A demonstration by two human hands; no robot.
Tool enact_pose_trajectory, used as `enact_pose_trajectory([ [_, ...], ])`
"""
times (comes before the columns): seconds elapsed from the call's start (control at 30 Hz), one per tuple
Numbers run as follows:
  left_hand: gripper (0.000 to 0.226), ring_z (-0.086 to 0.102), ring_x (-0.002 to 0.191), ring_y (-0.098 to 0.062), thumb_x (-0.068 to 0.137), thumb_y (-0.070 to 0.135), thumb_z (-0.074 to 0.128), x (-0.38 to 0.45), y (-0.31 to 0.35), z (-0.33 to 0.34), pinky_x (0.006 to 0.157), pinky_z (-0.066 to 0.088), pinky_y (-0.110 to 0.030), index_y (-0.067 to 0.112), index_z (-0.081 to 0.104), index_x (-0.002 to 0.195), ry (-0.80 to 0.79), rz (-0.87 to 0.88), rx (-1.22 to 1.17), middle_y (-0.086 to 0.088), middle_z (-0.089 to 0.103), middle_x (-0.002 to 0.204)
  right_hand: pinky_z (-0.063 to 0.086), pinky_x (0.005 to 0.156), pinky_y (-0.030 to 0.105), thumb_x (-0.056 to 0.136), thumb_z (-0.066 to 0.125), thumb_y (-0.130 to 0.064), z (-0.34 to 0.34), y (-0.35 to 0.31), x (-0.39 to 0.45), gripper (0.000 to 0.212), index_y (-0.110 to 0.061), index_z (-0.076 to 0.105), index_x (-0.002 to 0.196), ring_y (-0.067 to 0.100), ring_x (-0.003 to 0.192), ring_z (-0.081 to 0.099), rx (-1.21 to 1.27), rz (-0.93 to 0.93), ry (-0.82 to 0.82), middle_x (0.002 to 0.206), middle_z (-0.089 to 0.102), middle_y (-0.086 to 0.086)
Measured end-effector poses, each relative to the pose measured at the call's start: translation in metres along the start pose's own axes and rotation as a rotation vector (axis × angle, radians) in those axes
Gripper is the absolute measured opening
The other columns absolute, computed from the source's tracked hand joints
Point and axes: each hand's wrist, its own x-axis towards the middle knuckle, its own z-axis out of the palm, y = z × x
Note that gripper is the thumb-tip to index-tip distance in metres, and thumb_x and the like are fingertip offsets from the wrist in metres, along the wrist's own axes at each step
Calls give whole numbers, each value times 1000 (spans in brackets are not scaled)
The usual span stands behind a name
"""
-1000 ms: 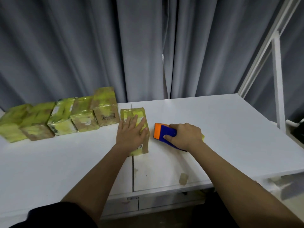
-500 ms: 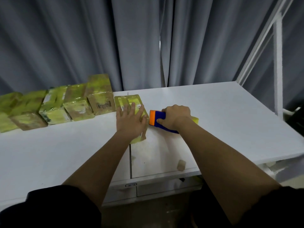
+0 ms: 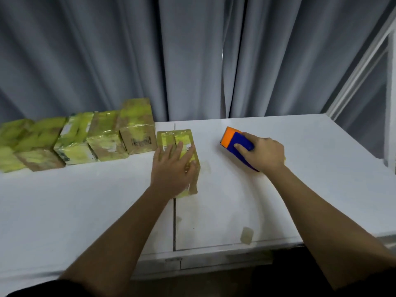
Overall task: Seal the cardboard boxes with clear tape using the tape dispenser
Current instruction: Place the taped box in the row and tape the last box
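Taped boxes (image 3: 75, 140) flank the box (image 3: 177, 146) under the flat left hand (image 3: 171, 168); right hand (image 3: 263, 154) grips the dispenser (image 3: 235, 142)

A white bench (image 3: 300, 146) is showing a few dull yellowish smudges and a small tan scrap of tape (image 3: 246, 235) near its front edge. Behind it, grey curtains (image 3: 192, 61) are hanging in soft vertical folds, with a white frame (image 3: 360, 67) at the right. A row of boxes (image 3: 81, 138) is showing brown cardboard under glossy yellow-green tape; one is displaying a black barcode. The box under the left hand (image 3: 171, 170) is showing the same yellow-green sheen and a small white label (image 3: 189, 147). The tape dispenser (image 3: 235, 142) in the right hand (image 3: 263, 155) is showing deep blue with a bright orange end.
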Motion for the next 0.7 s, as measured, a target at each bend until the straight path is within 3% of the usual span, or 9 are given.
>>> enact_pose_trajectory([
  [0.13, 45, 60, 112, -36, 90, 38, 38, 1, -5, 3, 96, 44, -52, 20, 65, 122, -12, 6, 47, -13, 64, 123, 42, 65, 28, 92, 47, -58, 21, -6, -5, 51, -36, 49, 138, 27, 85, 64, 176, -27, 15, 93, 71, 4],
  [0.27, 48, 58, 115, -37, 91, 41, 35, 2, -6, 2, 98, 43, -53, 21, 62, 126, -32, 7, 30, -13, 62, 126, 37, 51, 26, 88, 46, -56, 43, -6, -24, 53, -25, 62, 128, 26, 55, 55, 200, -243, 228, 60, 59, 5],
  [0.5, 50, 57, 116, -41, 92, 42, 32, 1, -3, -4, 98, 42, -57, 23, 60, 128, -73, -21, -10, -15, 60, 129, 41, 57, 37, 89, 42, -49, 62, 9, -62, 51, -17, 67, 121, 31, 61, 53, 5, -345, 272, 62, 60, 10],
  [0.57, 58, 45, 130, -37, 91, 49, 20, 1, 0, -9, 107, 31, -55, 29, 48, 138, -111, -48, -16, -11, 48, 142, 41, 58, 37, 89, 40, -49, 66, 11, -70, 52, -18, 66, 122, 30, 63, 53, -61, -370, 239, 64, 60, 10],
  [0.63, 64, 19, 145, -27, 87, 54, 7, 1, 0, -10, 117, 12, -48, 40, 25, 147, -168, -104, -44, 0, 24, 157, 39, 58, 36, 88, 38, -49, 64, 8, -74, 53, -20, 66, 122, 30, 64, 53, -104, -355, 201, 68, 61, 10],
  [0.7, 64, 6, 147, -21, 85, 55, 5, 1, 0, -10, 118, 3, -44, 45, 14, 148, -201, -144, -92, 6, 11, 160, 40, 61, 37, 89, 38, -47, 57, 1, -74, 49, -21, 67, 119, 31, 69, 53, -72, -320, 233, 74, 59, 10],
])
